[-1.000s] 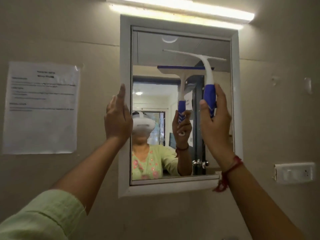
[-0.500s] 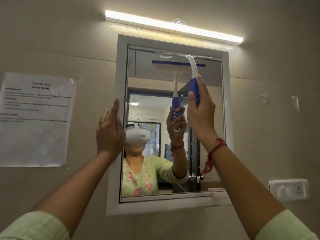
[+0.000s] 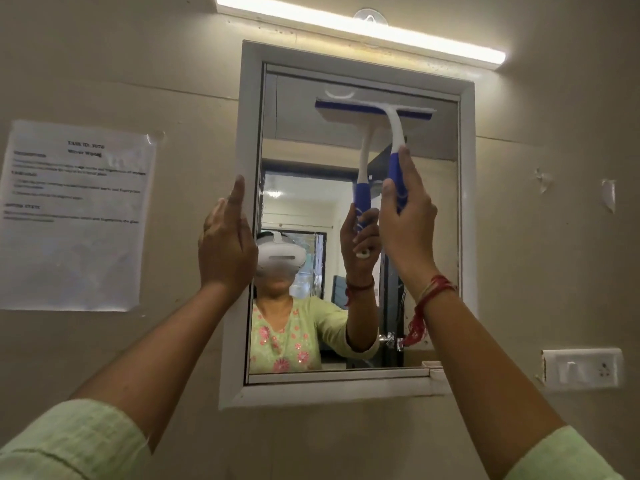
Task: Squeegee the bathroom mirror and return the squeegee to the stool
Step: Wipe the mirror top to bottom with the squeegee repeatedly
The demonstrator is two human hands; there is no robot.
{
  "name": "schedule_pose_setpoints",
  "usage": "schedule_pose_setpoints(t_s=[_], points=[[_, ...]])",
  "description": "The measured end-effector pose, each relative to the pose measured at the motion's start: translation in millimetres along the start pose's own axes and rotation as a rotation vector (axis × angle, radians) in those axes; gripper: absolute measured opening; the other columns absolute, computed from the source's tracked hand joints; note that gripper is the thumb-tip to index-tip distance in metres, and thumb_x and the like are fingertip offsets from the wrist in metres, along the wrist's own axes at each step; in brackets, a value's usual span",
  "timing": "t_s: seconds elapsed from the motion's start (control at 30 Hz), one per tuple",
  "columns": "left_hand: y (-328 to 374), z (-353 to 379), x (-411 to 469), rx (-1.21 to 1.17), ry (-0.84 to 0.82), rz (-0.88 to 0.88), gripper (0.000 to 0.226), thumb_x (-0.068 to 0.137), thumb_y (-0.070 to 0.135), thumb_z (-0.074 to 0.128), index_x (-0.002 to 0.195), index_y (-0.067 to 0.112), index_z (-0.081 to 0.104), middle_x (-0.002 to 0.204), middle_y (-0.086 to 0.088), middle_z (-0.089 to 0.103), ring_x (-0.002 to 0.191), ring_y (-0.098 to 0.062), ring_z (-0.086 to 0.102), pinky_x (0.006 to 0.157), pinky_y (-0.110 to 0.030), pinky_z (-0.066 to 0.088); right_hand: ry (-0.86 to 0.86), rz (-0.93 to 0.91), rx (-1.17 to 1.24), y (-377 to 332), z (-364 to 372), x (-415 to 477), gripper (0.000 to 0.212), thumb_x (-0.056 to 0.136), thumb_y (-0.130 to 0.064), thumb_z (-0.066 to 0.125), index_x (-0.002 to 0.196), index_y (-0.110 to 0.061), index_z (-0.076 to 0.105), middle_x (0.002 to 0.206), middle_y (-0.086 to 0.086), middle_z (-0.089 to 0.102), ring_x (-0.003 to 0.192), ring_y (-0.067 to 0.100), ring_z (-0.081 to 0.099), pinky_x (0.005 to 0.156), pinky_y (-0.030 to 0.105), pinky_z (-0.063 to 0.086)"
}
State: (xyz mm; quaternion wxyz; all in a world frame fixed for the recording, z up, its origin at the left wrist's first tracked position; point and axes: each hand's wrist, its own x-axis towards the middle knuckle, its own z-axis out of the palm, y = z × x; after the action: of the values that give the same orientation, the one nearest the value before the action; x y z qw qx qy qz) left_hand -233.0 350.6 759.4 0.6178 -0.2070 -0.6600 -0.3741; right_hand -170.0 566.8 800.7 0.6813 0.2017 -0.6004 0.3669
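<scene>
The bathroom mirror (image 3: 298, 150) hangs on the wall in a white frame (image 3: 467, 209). My right hand (image 3: 407, 216) grips the blue handle of a white and blue squeegee (image 3: 394, 133), whose blade lies across the glass near the mirror's top. Its reflection shows just to the left. My left hand (image 3: 227, 244) rests with straight fingers against the frame's left side. The stool is out of view.
A strip light (image 3: 363, 29) glows above the mirror. A printed sheet (image 3: 74, 216) is taped to the wall at the left. A white switch plate (image 3: 581, 372) sits at the lower right. A person in a green top is reflected in the glass.
The squeegee blade has gone up to the top of the mirror and now lies flat on the glass. My view has tilted so the mirror sits lower in frame.
</scene>
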Motion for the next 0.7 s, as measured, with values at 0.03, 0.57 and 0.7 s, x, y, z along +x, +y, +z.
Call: schedule_pose_setpoints(t_s=[0.03, 0.57, 0.7], points=[[0, 0, 0, 0.002, 0.000, 0.001, 0.053, 0.094, 0.024, 0.025, 0.147, 0.025, 0.019, 0.136, -0.018, 0.051, 0.128, -0.036, 0.044, 0.100, -0.050, 0.042, -0.024, 0.012, 0.006, 2, -2, -12, 0.048, 0.099, -0.020, 0.044, 0.145, -0.026, 0.030, 0.078, -0.010, 0.056, 0.062, -0.001, 0.061, 0.053, 0.013, 0.053], [0, 0, 0, 0.017, 0.005, 0.019, 0.050, 0.100, 0.010, 0.033, 0.148, 0.020, 0.022, 0.141, -0.017, 0.047, 0.130, -0.035, 0.042, 0.102, -0.047, 0.038, -0.104, 0.112, 0.028, 8, -14, -72, 0.050, 0.099, -0.029, 0.040, 0.143, -0.043, 0.021, 0.091, 0.014, 0.063, 0.072, 0.025, 0.064, 0.066, 0.046, 0.058], [1, 1, 0, 0.008, 0.026, 0.032, 0.049, 0.100, 0.009, 0.033, 0.147, 0.018, 0.024, 0.133, -0.018, 0.053, 0.121, -0.035, 0.047, 0.097, -0.044, 0.040, -0.075, 0.134, 0.049, 4, -9, -54, 0.049, 0.099, -0.027, 0.041, 0.144, -0.036, 0.024, 0.088, 0.015, 0.065, 0.069, 0.026, 0.064, 0.066, 0.045, 0.058]])
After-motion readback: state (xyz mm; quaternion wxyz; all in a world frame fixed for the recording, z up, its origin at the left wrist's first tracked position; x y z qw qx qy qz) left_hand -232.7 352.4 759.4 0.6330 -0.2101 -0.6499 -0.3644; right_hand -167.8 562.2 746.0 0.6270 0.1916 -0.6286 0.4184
